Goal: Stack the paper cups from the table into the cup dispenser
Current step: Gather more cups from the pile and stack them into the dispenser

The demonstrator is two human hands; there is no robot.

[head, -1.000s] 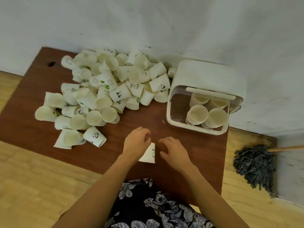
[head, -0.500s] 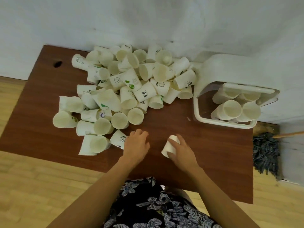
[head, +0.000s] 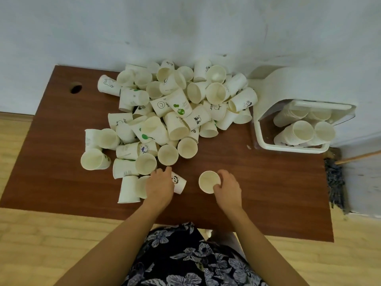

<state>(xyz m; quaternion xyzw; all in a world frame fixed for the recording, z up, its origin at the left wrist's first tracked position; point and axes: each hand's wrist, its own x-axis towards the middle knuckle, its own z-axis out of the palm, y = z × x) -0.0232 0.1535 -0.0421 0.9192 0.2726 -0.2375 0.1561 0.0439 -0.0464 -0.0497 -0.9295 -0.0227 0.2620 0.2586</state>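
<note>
Right hand is curled round a plain paper cup, mouth facing up toward the cam, held just above or on the table, can't tell which. Left hand is down on a panda-print cup lying on its side w/ the base pointing right; fingers look bent over it but the grip itself is hidden under the hand, so can't tell if it's actually clamped on or just resting. Both cups sit near the front edge of the brown wooden table, a bit apart from each other. Behind the left hand there's a big messy pile of paper cups, mostly tipped over, some w/ smiley, green leaf and panda prints, running back to the wall. The cup dispenser is a white box w/ a clear front at the back right corner, lying w/ its opening facing the cam, and it has a few stacks of cups inside, mouths toward us. Round cable hole in the table's back left. Dark mop head w/ a wooden handle leans off the right side on the floor. Floral skirt or dress at the bottom.
</note>
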